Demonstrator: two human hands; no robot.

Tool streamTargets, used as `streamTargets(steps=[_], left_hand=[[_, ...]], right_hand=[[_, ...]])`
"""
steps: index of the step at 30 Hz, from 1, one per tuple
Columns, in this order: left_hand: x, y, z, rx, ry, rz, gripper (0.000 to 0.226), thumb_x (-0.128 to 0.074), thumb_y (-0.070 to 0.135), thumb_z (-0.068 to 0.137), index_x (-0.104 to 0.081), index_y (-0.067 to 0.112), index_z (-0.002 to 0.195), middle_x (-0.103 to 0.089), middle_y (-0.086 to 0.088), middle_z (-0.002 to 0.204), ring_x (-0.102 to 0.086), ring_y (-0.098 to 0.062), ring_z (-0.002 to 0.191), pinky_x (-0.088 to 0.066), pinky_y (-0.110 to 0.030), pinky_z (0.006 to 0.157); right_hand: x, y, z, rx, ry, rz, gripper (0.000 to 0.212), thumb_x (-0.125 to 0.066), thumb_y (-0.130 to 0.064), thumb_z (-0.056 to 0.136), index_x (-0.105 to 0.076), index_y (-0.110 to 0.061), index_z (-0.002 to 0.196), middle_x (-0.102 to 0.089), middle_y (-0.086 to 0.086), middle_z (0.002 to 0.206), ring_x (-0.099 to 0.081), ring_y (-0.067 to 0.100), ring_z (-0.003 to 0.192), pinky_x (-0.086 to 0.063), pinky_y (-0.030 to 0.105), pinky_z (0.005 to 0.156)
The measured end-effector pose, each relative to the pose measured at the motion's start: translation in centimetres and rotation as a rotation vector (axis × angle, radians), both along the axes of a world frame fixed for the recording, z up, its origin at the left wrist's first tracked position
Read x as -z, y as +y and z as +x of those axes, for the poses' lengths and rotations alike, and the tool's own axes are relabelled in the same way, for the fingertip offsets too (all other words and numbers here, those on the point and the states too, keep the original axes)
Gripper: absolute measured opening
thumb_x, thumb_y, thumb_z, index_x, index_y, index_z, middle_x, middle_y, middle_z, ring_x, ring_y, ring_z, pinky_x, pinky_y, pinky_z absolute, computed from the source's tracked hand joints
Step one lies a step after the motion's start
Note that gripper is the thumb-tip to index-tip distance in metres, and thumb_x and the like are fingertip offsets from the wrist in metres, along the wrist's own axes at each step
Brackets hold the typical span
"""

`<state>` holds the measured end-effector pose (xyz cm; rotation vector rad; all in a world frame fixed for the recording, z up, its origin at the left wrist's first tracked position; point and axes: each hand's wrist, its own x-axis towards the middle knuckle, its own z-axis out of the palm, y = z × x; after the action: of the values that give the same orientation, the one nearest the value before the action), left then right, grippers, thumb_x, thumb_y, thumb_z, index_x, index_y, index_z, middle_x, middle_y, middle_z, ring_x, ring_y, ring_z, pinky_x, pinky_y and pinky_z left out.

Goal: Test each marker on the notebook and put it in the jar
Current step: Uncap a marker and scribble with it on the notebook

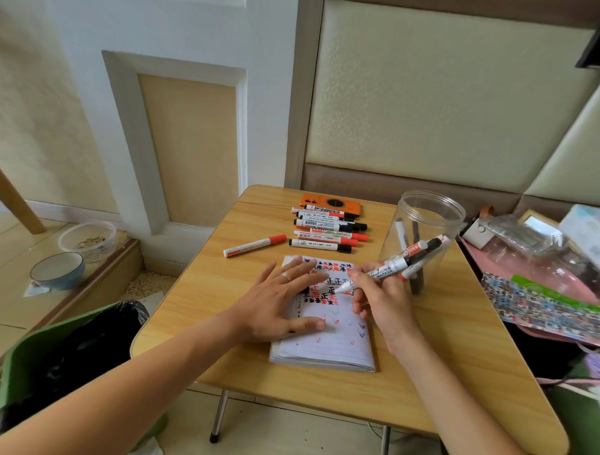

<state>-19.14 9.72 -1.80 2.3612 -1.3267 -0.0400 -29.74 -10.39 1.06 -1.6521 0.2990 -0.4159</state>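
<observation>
Closest to the camera, both forearms reach in over a small wooden folding table (422,384). The notebook (332,340) lies open in the middle of it, near the front edge, its page covered in red and black test scribbles up top and a few faint pink and purple marks lower down.

The left hand (279,305) lies flat on the notebook's left side, fingers straight and spread, holding nothing, just pressing the page down. There's a ring on one finger.

The right hand (381,298) is curled round a bunch of markers (406,260), at least three by the look of it, with their far ends fanning up and to the right. One of them, a white marker (349,286), is uncapped and angled down so its tip meets the page about mid-notebook.

Just behind the right hand, at the table's right edge, stands the clear plastic jar (425,211), lid off, with a couple of markers already standing inside.

Further back on the table there's a lone red-capped marker (255,245) lying at an angle by itself, then a row of red- and black-capped markers (327,228) side by side, and behind those an orange phone (330,204) lying flat.

Off the table: a green bin (32,364) with a black liner at the lower left, and two bowls (71,253) on the floor beyond it.
</observation>
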Motion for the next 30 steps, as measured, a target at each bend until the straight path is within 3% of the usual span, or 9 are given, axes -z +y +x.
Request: streamTargets(steps=[3,7,12,17,21,24,30], left_hand=[[-0.1,0.0,0.0,0.02,0.014,0.107,0.083,-0.045,0.085,0.083,-0.019,0.052,0.154,-0.01,0.017,0.167,0.006,-0.004,0.154,0.009,-0.051,0.123],[-0.3,0.6,0.6,-0.001,0.027,0.156,0.072,-0.046,0.079,0.087,-0.029,0.05,0.151,-0.018,0.016,0.165,-0.003,-0.006,0.154,0.001,-0.047,0.119],[0.1,-0.4,-0.7,-0.1,0.042,0.07,0.075,-0.033,0.089,0.078,-0.042,0.048,0.14,-0.029,0.013,0.156,-0.014,-0.012,0.151,-0.003,-0.049,0.118],[0.7,-1.0,-0.9,-0.122,0.07,0.072,0.085,-0.035,0.095,0.072,-0.031,0.057,0.148,-0.012,0.013,0.166,0.009,-0.011,0.154,0.01,-0.06,0.121],[0.9,-1.0,-1.1,-0.149,0.052,0.084,0.083,-0.031,0.096,0.071,-0.03,0.06,0.147,-0.015,0.013,0.166,0.006,-0.012,0.155,0.007,-0.06,0.121],[1.1,-1.1,-1.1,-0.167,0.039,0.077,0.081,-0.033,0.095,0.073,-0.03,0.059,0.146,-0.017,0.013,0.165,0.004,-0.013,0.155,0.006,-0.06,0.122],[1.1,-1.2,-1.2,-0.166,0.041,0.092,0.087,-0.031,0.096,0.071,-0.031,0.056,0.148,-0.016,0.011,0.166,0.006,-0.014,0.155,0.007,-0.061,0.121]], right_hand=[[-0.5,0.1,-0.2,-0.052,0.034,-0.007,0.01,-0.057,-0.009,0.1,-0.067,-0.007,0.1,-0.063,0.009,0.069,-0.063,0.023,0.059,-0.049,0.029,0.046],[-0.5,0.6,-0.2,-0.11,0.109,-0.026,0.008,-0.059,-0.013,0.1,-0.066,-0.012,0.098,-0.07,0.012,0.084,-0.07,0.026,0.067,-0.055,0.033,0.05],[-0.1,1.4,-0.2,-0.087,0.129,-0.106,0.008,-0.067,-0.015,0.097,-0.065,-0.013,0.09,-0.07,0.008,0.076,-0.071,0.02,0.068,-0.057,0.033,0.054],[0.2,1.6,-0.1,-0.064,0.12,-0.188,0.007,-0.068,-0.016,0.096,-0.065,-0.014,0.09,-0.073,0.01,0.076,-0.066,0.02,0.054,-0.053,0.031,0.048],[0.4,1.6,-0.1,0.029,0.138,-0.212,0.011,-0.07,-0.015,0.092,-0.061,-0.01,0.088,-0.068,0.015,0.068,-0.066,0.026,0.049,-0.051,0.031,0.045],[0.6,1.7,0.0,0.073,0.177,-0.216,0.011,-0.068,-0.013,0.089,-0.058,-0.009,0.085,-0.064,0.01,0.057,-0.068,0.029,0.048,-0.049,0.029,0.043],[0.6,1.8,0.1,0.059,0.19,-0.224,0.011,-0.068,-0.011,0.089,-0.059,-0.007,0.084,-0.063,0.007,0.055,-0.067,0.025,0.049,-0.047,0.027,0.043]])
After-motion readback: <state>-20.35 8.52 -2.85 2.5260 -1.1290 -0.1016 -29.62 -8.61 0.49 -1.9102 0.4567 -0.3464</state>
